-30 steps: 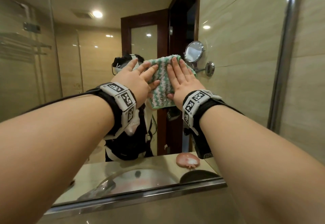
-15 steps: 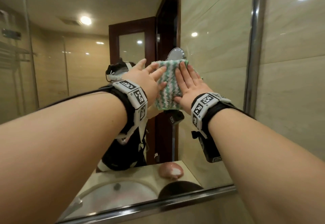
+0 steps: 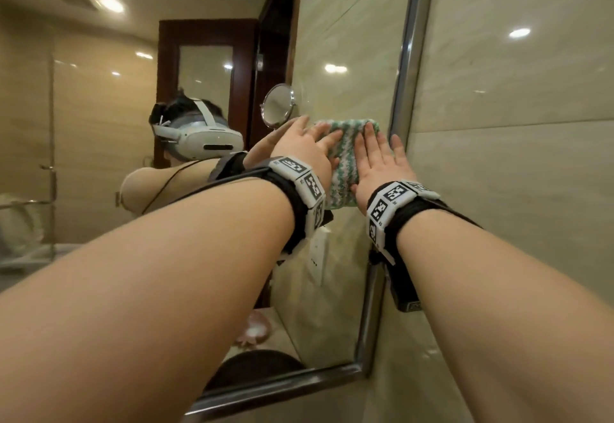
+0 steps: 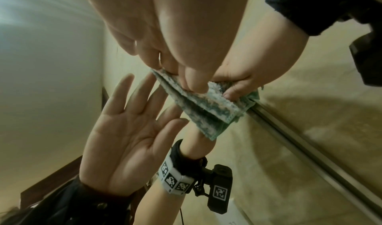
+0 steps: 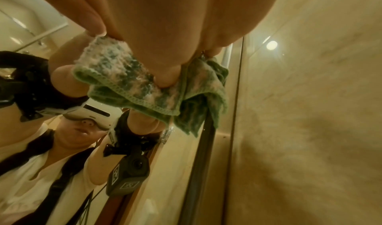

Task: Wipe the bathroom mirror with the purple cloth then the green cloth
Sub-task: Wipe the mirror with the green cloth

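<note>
— Against the right edge of the mirror point(image 3: 345, 57), what is the head view showing?

— Two hands are pressing one green cloth point(image 3: 345, 157) flat onto the glass. The left hand point(image 3: 305, 153) is lying on the cloth's left part with fingers straight and spread; the right hand point(image 3: 382, 163) is lying on its right part, fingers straight, flat. The cloth is sitting just beside the metal frame point(image 3: 403, 90).

— What are the wrist views adding?

— The left wrist view is showing the cloth point(image 4: 202, 107) folded into layers, with fingertips point(image 4: 196, 85) pushing on it and the palm's reflection below. The right wrist view is showing the stitched hem of the cloth point(image 5: 128, 81) and its reflected double beside the frame, plus the reflected headset point(image 5: 91, 112). Neither detail is visible from the head.

— And what is only the head view giving?

— One round shaving mirror point(image 3: 277, 110) reflected up and left of the cloth, and one pink object point(image 3: 254, 328) reflected on the counter.

— Count?

— Two hands, two wrist bands, one cloth.
</note>
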`<state>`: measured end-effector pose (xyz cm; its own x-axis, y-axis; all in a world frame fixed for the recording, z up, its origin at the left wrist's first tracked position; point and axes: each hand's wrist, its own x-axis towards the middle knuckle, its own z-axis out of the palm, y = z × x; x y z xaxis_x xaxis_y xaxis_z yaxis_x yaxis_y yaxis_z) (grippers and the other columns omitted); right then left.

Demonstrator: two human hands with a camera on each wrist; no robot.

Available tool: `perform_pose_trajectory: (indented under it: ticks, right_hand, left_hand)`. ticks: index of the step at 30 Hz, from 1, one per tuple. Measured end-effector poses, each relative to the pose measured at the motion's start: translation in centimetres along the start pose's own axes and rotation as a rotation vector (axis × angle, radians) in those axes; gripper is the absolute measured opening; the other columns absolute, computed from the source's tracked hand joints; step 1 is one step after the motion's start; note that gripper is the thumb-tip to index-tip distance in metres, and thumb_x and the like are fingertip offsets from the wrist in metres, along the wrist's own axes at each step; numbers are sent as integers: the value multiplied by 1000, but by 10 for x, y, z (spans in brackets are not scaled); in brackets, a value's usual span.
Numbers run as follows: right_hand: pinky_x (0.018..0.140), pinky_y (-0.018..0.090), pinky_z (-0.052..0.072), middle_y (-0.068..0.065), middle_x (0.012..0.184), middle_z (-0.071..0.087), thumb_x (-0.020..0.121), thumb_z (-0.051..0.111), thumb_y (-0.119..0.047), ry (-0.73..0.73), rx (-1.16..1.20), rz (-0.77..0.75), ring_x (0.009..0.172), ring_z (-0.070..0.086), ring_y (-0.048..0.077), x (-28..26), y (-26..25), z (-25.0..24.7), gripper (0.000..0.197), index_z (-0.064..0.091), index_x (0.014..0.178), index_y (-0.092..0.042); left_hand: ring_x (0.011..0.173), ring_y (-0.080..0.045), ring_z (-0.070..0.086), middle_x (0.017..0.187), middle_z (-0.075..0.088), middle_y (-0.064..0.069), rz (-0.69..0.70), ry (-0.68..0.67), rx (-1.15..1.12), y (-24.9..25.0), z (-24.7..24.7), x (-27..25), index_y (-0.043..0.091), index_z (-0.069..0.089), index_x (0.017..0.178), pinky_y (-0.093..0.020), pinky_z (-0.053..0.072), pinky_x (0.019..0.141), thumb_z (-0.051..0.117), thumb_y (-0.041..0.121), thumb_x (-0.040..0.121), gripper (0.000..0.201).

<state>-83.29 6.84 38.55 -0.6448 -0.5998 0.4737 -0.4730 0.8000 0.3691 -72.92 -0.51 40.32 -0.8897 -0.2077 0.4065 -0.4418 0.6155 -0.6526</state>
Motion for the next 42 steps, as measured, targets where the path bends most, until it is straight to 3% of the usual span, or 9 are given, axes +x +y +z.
perform_pose_trajectory:
  ticks: [15, 23, 27, 32, 36, 39, 42]
  right_hand:
    - [111, 44, -18, 16, 149, -32, 95, 28, -49, -52, 77, 40, 141, -21, 27, 13, 22, 7, 85, -24, 142, -3]
    - [112, 43, -17, 15, 149, -31, 98, 27, -45, 9, 158, 3, 141, -21, 29, 12, 5, -1, 79, -23, 143, -5]
    - [112, 41, -15, 13, 150, -32, 97, 32, -45, 41, 209, -48, 141, -22, 28, 11, -17, -22, 82, -24, 144, -8]
    - [113, 39, -13, 12, 150, -32, 96, 35, -45, 103, 263, -105, 141, -22, 28, 7, -57, -57, 83, -23, 144, -8]
    - [114, 38, -12, 11, 150, -33, 97, 36, -42, 143, 291, -157, 141, -23, 28, 0, -97, -90, 83, -23, 144, -8]
    - [113, 38, -13, 12, 149, -33, 97, 37, -42, 176, 296, -214, 140, -23, 29, -9, -132, -118, 84, -24, 143, -7]
    - [113, 37, -13, 13, 149, -32, 98, 35, -39, 217, 308, -283, 140, -23, 29, -18, -173, -147, 81, -23, 144, -6]
  left_hand:
    - [144, -25, -11, 156, -14, -7, 8, -19, 70, 22, -16, 19, 22, -3, 151, -45, -10, 113, 22, 44, 100, 61]
    - [145, -20, -7, 157, -8, -1, -2, -32, 87, -1, -8, 22, 26, 4, 151, -43, -12, 113, 25, 49, 98, 61]
    - [145, -20, -4, 158, -4, -2, -81, 20, 53, -32, 8, 8, 25, 6, 151, -43, -10, 114, 27, 46, 98, 60]
    - [144, -18, -8, 157, -9, 1, -118, -65, 70, -74, 7, -30, 22, -2, 151, -41, -9, 114, 22, 49, 99, 63]
    - [145, -20, -7, 158, -7, -1, -163, -98, 85, -111, 14, -64, 23, 1, 151, -41, -8, 115, 22, 50, 98, 63]
    - [145, -18, 0, 158, 1, -1, -301, -25, 34, -142, 28, -89, 17, 5, 151, -33, -4, 116, 23, 40, 101, 58]
    - [145, -13, -2, 158, -1, 0, -385, -75, 116, -173, 42, -115, 14, -1, 151, -28, -3, 115, 20, 39, 102, 59]
